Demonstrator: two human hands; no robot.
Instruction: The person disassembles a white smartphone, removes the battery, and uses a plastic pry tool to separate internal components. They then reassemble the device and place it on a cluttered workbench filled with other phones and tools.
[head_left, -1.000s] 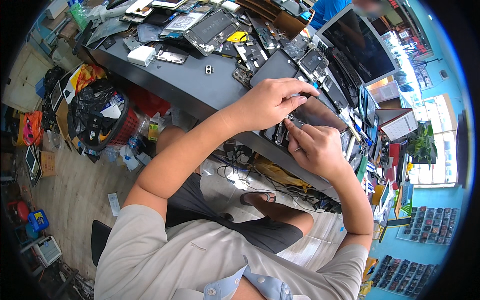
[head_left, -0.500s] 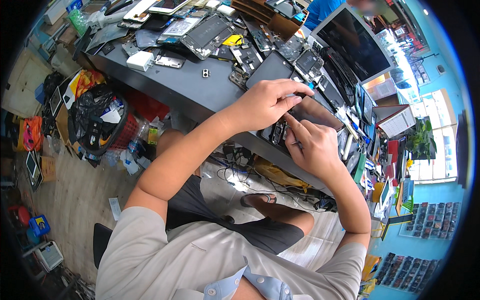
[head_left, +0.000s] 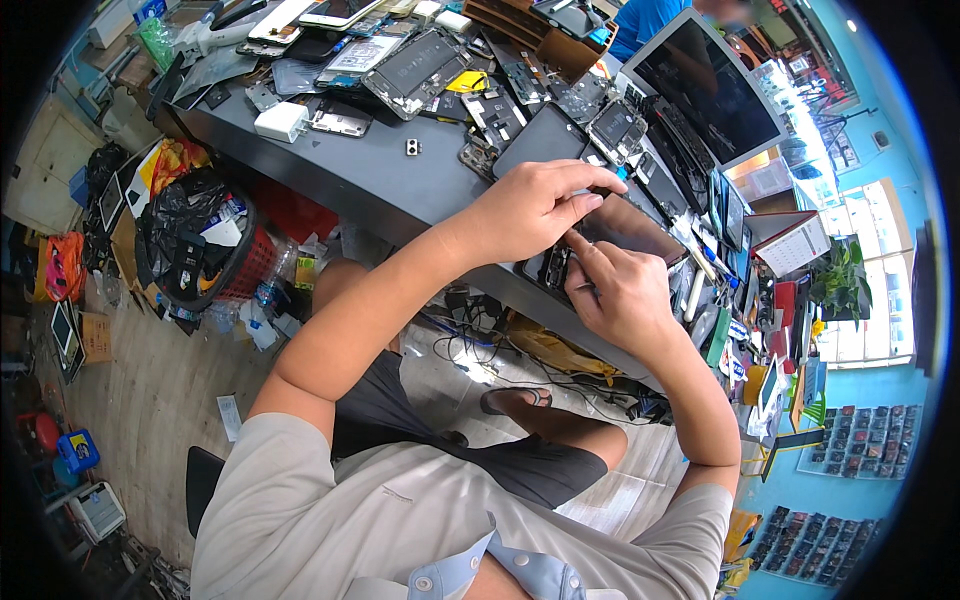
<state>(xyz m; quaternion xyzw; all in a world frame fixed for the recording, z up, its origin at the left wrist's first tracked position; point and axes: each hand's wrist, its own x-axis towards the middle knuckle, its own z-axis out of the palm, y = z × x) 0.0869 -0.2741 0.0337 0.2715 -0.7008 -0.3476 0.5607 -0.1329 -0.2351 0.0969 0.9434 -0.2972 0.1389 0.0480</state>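
Note:
An opened smartphone [head_left: 552, 268] lies at the near edge of the grey desk, its inner parts partly bared. Its dark glossy screen panel [head_left: 645, 228] is raised beside the body. My left hand [head_left: 540, 207] reaches over from the left, thumb and forefinger pinched at the panel's upper edge. Over the phone body, my right hand [head_left: 628, 298] is closed with the fingers bent and the forefinger pointing into the inner parts. Whatever its fingertips hold, if anything, is too small to make out. Both hands hide much of the phone.
Phone parts and opened phones [head_left: 415, 75] crowd the back of the grey desk [head_left: 370, 165]. A white charger plug [head_left: 282, 121] and a small camera module [head_left: 412, 147] lie to the left. A laptop [head_left: 705, 90] stands at the back right. Below left is a full red basket [head_left: 250, 262].
My right hand has shifted slightly left over the phone body. My left hand and the raised panel have stayed nearly still.

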